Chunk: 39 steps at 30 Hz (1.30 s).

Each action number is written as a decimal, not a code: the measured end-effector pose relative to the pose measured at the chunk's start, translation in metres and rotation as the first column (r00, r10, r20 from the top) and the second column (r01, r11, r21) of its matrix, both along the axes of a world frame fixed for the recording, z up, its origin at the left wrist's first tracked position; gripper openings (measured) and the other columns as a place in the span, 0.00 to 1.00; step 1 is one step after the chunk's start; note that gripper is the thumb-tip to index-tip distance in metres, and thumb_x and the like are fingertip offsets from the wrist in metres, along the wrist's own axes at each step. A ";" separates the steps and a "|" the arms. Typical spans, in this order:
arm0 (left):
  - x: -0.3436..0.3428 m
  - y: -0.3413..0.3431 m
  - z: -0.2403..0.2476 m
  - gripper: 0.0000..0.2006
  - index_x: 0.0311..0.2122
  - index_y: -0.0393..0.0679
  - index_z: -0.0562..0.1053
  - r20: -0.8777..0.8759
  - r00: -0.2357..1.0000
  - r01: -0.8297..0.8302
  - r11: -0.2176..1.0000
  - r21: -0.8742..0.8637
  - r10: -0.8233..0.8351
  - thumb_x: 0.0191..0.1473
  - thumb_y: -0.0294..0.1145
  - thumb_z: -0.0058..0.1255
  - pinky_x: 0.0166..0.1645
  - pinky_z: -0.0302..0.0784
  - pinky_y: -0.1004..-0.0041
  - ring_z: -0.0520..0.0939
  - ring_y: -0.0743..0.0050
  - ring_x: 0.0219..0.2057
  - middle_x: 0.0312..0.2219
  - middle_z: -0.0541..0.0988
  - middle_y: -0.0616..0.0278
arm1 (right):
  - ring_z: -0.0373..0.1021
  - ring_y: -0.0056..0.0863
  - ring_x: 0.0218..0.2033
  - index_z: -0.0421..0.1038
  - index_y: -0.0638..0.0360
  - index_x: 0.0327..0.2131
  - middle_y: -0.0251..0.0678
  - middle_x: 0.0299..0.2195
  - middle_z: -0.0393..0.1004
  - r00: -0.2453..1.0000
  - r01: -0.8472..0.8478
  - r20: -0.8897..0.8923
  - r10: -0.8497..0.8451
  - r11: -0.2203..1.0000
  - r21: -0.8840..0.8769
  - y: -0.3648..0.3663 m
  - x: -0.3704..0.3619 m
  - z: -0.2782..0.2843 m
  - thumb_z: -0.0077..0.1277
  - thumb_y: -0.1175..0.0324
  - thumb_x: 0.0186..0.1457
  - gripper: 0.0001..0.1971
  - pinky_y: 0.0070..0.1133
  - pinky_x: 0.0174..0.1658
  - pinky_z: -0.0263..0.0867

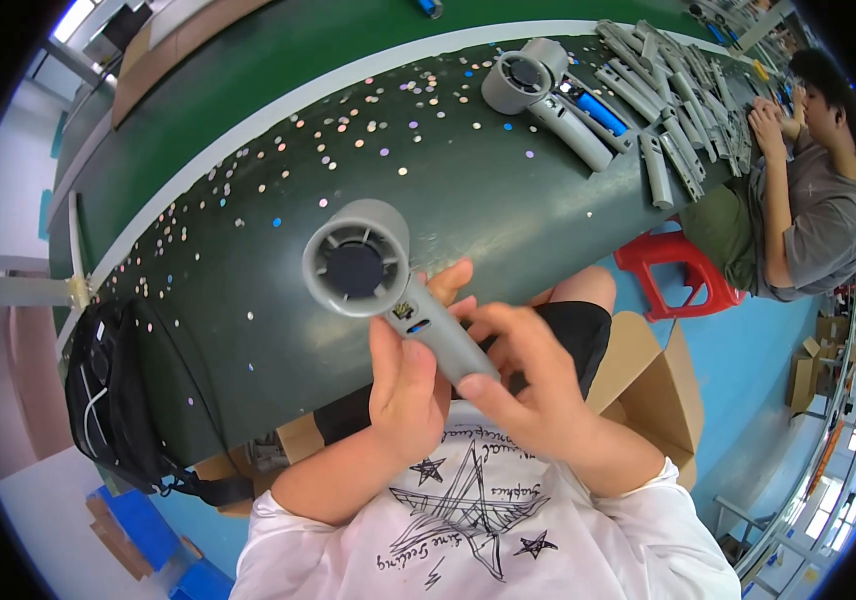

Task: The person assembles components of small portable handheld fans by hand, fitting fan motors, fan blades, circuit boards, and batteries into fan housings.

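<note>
A grey handheld fan (pixel 356 262) is held up in front of me, its round head tilted to the upper left and its handle slanting to the lower right. My left hand (pixel 410 385) is closed around the upper handle, with the thumb beside a small opening that shows blue inside. At the handle's lower end, my right hand (pixel 528 375) grips it between the thumb and the bent fingers, which are slightly blurred. Some fingers of both hands are hidden behind the handle.
Small round stickers (pixel 326 150) dot the dark green table (pixel 248 350). Another fan (pixel 523 80) lies near a heap of grey handle shells (pixel 683 95). A co-worker (pixel 813 190) sits at right near a red stool (pixel 683 275). A black bag (pixel 108 390) and open cardboard box (pixel 653 385) flank me.
</note>
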<state>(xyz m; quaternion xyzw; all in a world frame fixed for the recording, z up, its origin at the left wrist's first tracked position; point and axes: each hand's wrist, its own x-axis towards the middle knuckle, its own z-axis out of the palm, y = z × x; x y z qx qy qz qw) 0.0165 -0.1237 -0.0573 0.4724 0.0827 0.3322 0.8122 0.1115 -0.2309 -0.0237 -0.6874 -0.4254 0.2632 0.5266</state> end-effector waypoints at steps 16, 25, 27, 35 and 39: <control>-0.022 0.018 0.033 0.59 0.62 0.53 0.43 -0.127 0.900 -0.288 0.788 0.544 0.417 0.31 0.40 0.75 0.42 0.82 0.64 0.78 0.56 0.43 0.62 0.48 0.37 | 0.73 0.38 0.28 0.68 0.69 0.43 0.45 0.33 0.73 0.928 -0.068 0.372 0.011 0.988 0.142 -0.027 0.014 0.016 0.62 0.69 0.45 0.22 0.27 0.30 0.71; -0.015 0.015 0.013 0.55 0.62 0.53 0.43 -0.091 0.900 -0.320 0.787 0.527 0.427 0.36 0.40 0.73 0.36 0.81 0.67 0.78 0.61 0.37 0.62 0.48 0.35 | 0.70 0.35 0.21 0.68 0.69 0.42 0.41 0.27 0.71 0.943 0.002 0.326 -0.065 0.982 0.190 -0.024 0.010 0.002 0.62 0.70 0.46 0.21 0.25 0.22 0.67; -0.011 0.016 0.013 0.54 0.62 0.53 0.43 -0.080 0.905 -0.339 0.823 0.456 0.417 0.37 0.40 0.73 0.36 0.81 0.67 0.78 0.61 0.37 0.62 0.49 0.35 | 0.69 0.32 0.19 0.68 0.68 0.42 0.40 0.26 0.71 0.967 0.060 0.225 -0.119 0.965 0.254 -0.017 0.010 -0.003 0.63 0.66 0.46 0.22 0.24 0.20 0.65; -0.004 0.033 0.028 0.52 0.61 0.48 0.45 0.026 0.887 -0.362 0.661 0.657 0.460 0.38 0.37 0.72 0.41 0.80 0.67 0.76 0.60 0.41 0.60 0.54 0.39 | 0.67 0.29 0.17 0.70 0.61 0.36 0.33 0.20 0.68 0.818 0.023 0.565 -0.106 0.988 0.152 0.003 0.029 0.012 0.59 0.53 0.49 0.21 0.24 0.18 0.63; 0.019 0.078 0.031 0.46 0.61 0.41 0.46 -0.152 0.849 -0.296 0.694 0.657 0.507 0.46 0.36 0.66 0.41 0.78 0.73 0.76 0.64 0.43 0.56 0.60 0.48 | 0.72 0.41 0.23 0.71 0.62 0.32 0.44 0.21 0.72 0.894 -0.039 0.444 0.058 0.998 -0.052 0.050 0.055 0.021 0.56 0.57 0.53 0.16 0.31 0.26 0.66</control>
